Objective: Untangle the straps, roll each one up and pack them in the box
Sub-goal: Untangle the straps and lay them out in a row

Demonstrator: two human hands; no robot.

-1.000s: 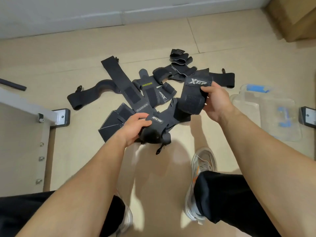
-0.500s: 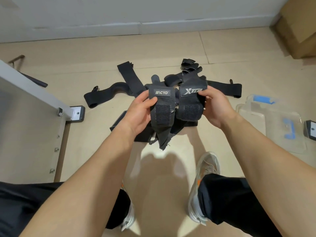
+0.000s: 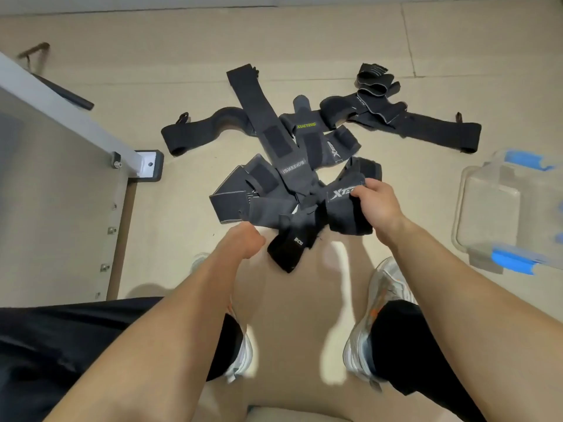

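Head view, near to far. A right sneaker [image 3: 387,284] stands on the beige tiled floor [image 3: 304,41].

The left hand [image 3: 245,242] sits at the near edge of the pile of black straps [image 3: 265,205] with its fingers curled under, just beside a loose black strap end [image 3: 288,251]. Whether it grips anything cannot be told.

The right hand [image 3: 376,205] has fingers and thumb closed round the strap marked "XTEP" [image 3: 342,197], on the near right of the pile.

The pile lies tangled on the floor. Farther off, a strap marked "BOKEERSI" [image 3: 274,141] crosses it diagonally, with a strap marked "XUEYING" [image 3: 306,126] beyond.

The clear plastic box [image 3: 487,202], fitted with blue latches, stands on the floor to the right, apart from the pile. A white metal frame [image 3: 76,111] runs along the left.
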